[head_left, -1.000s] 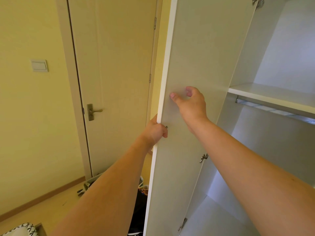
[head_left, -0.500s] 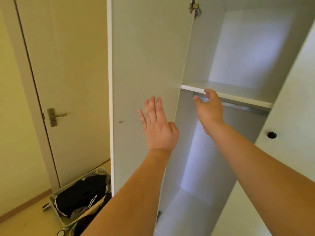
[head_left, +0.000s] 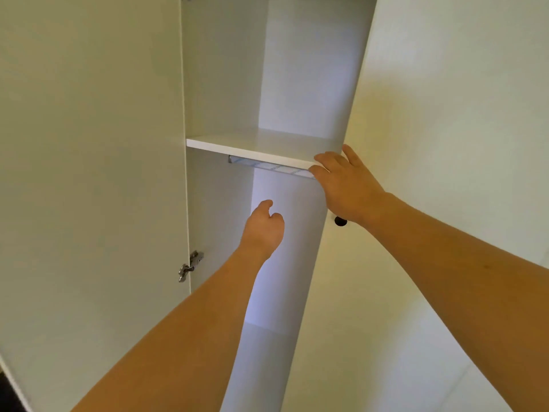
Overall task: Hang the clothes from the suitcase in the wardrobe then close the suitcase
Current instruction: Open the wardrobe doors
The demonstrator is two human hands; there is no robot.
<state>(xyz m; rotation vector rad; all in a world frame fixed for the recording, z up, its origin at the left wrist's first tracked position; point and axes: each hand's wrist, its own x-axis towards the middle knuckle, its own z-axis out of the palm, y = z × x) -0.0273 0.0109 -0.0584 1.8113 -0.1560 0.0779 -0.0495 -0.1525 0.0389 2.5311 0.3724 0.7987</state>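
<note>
White shelf [head_left: 255, 145] above rail [head_left: 267, 167] — right hand [head_left: 346, 185] touches door [head_left: 445, 114].

- A dark patch [head_left: 3, 392] sits low in the left corner of my view, past the edge of the open wardrobe door [head_left: 89, 173]; I cannot tell what it is.

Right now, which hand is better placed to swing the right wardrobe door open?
Right. The right hand already lies at the white right door edge, fingers spread; the left hand hangs loosely curled inside the opening, touching nothing.

Gap between doors open; shelf [head_left: 252, 145] (rail [head_left: 267, 166] beneath) crosses it.
</note>
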